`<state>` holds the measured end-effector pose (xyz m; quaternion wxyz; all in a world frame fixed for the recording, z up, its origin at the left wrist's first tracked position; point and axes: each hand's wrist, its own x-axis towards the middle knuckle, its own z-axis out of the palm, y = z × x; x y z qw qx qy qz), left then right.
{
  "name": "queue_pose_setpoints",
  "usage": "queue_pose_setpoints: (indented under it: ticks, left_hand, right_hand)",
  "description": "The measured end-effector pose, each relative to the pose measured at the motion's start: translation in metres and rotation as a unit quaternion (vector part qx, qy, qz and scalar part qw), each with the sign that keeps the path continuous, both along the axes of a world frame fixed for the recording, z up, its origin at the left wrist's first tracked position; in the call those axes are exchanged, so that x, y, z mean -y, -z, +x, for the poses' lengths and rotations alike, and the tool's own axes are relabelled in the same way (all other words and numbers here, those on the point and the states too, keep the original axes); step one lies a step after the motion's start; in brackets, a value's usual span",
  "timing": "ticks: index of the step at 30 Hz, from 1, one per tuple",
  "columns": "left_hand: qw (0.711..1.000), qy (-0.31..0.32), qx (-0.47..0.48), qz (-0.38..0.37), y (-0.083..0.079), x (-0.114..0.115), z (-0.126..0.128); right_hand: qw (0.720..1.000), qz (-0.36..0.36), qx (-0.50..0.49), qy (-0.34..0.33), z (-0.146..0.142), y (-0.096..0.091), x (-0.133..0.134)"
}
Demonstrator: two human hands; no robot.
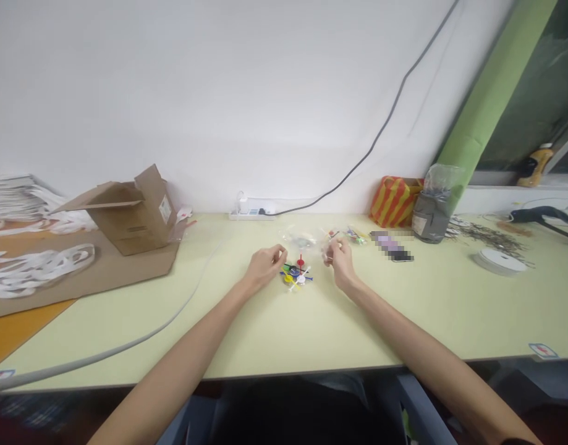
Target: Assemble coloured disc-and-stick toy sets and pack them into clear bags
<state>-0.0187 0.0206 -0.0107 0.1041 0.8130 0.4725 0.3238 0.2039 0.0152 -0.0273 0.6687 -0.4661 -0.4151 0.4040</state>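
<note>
A small cluster of coloured plastic toy pieces (296,273), yellow, blue, green, red and white, lies on the pale yellow-green table (311,334). My left hand (266,264) rests just left of it with fingers curled, fingertips close to the pieces. My right hand (340,259) sits just right of it, fingers pinched on a small clear plastic bag (325,246). Another clear bag (298,238) and more small coloured bits (353,235) lie just beyond the hands.
An open cardboard box (128,213) on flat cardboard stands at the left, with white straps (38,266). A grey cable (126,346) crosses the table. A power strip (252,213), striped bag (395,201), grey pouch (429,216), phone (392,246) and tape roll (499,259) sit at the back right.
</note>
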Motion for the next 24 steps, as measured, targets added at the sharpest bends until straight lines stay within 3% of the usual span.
queue_pose_setpoints:
  ticks: [6, 9, 13, 19, 24]
  left_hand:
    - [0.985, 0.129, 0.117, -0.01, -0.01, 0.012, 0.018]
    - [0.969, 0.146, 0.196, -0.047, -0.015, 0.016, 0.02]
    - [0.925, 0.17, 0.319, -0.118, -0.019, 0.015, 0.015]
    - [0.89, 0.137, 0.405, -0.159, -0.018, 0.012, 0.014]
    - [0.895, 0.153, 0.383, -0.171, -0.015, 0.011, 0.017]
  right_hand:
    - [0.991, 0.059, 0.03, -0.119, -0.018, -0.003, 0.016]
    - [0.979, 0.1, 0.103, -0.147, -0.022, -0.004, 0.02]
    - [0.96, 0.113, 0.17, -0.193, -0.025, -0.001, 0.021]
    - [0.974, 0.12, 0.174, -0.08, -0.019, -0.001, 0.014]
    - [0.962, 0.111, 0.2, -0.15, -0.01, -0.002, 0.007]
